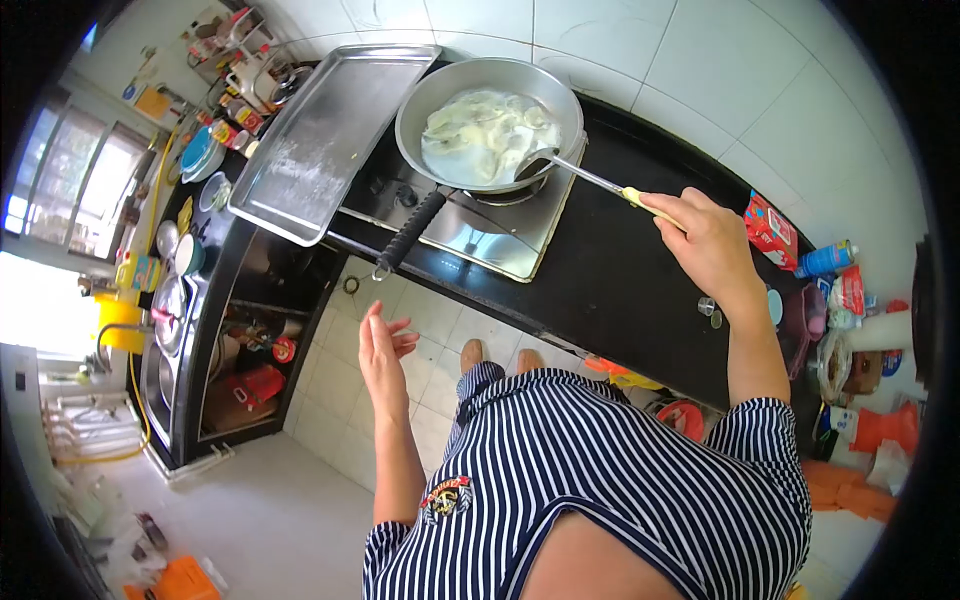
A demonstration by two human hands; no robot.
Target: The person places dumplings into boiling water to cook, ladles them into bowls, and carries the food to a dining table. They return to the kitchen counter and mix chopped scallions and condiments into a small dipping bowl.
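Note:
My right hand [700, 235] is closed around the yellow handle of a metal ladle [600, 180]. The ladle's dark bowl rests at the right side inside a grey wok [412, 130]. Pale, soft pieces that look like dumplings [485, 130] lie in cloudy liquid in the wok. It sits on a steel gas stove [480, 245], its black handle [412, 232] pointing toward my body. Below the end of that handle, my left hand [383, 350] hangs in the air, fingers apart, holding and touching nothing.
A floured metal tray [300, 150] lies left of the wok, partly over the counter edge. Bottles, bowls and a sink [165, 375] line the left counter. A red box [770, 230] and a blue can [827, 258] stand at the right. Tiled wall [690, 70] rises behind the stove.

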